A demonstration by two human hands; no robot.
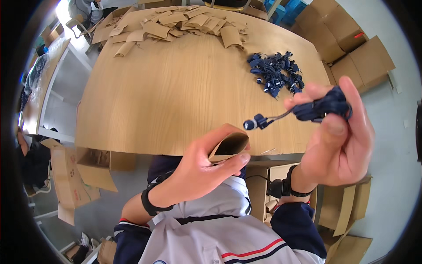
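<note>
My left hand [193, 174] is closed round a small brown cardboard pillow box [220, 154], whose open end faces up and shows a dark hollow inside. In my right hand [345, 152], a coiled bundle of dark blue earphones [318, 108] is gripped between thumb and fingers. An earbud end with a pale rim hangs out from the bundle to the left, above and to the right of the box's opening, apart from it. Beyond my right hand, a heap of similar dark blue earphones [274, 72] lies on the wooden table [167, 97].
Many flat brown pillow boxes [176, 24] are piled along the table's far edge. Large cardboard cartons [343, 39] stand at the far right. Open cartons [277, 176] sit below the near edge, with others [94, 160] at lower left. A white-framed bench [48, 88] stands left.
</note>
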